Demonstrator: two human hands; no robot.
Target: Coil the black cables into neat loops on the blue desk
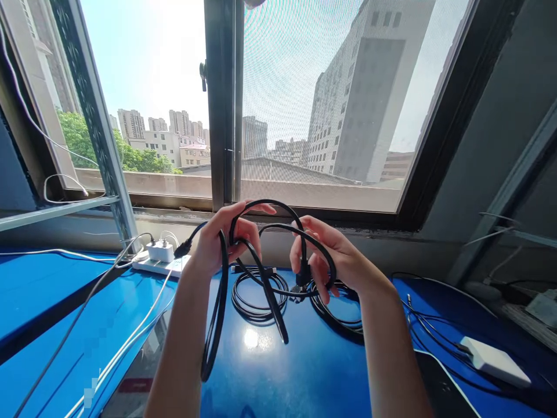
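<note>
Both hands hold a black cable (pixel 221 325) up over the blue table. My left hand (pixel 226 238) is closed round several of its strands, and loops hang down below the palm. One connector end (pixel 183 248) sticks out to the left of that wrist. Fingers of my right hand (pixel 324 249) curl about another part of the cable, beside a black plug (pixel 303 273) that hangs downward. Under the hands, one coiled black cable (pixel 235 302) lies on the table, with a second coil (pixel 337 325) to its right, partly hidden by my right hand.
A white power strip (pixel 161 264) with a white adapter (pixel 160 251) stands at the back left, white cords trailing forward. To the right lie a white box-shaped device (pixel 496 361) with black cords and a dark tablet-like object (pixel 444 386). A metal shelf post (pixel 102 128) rises before the window.
</note>
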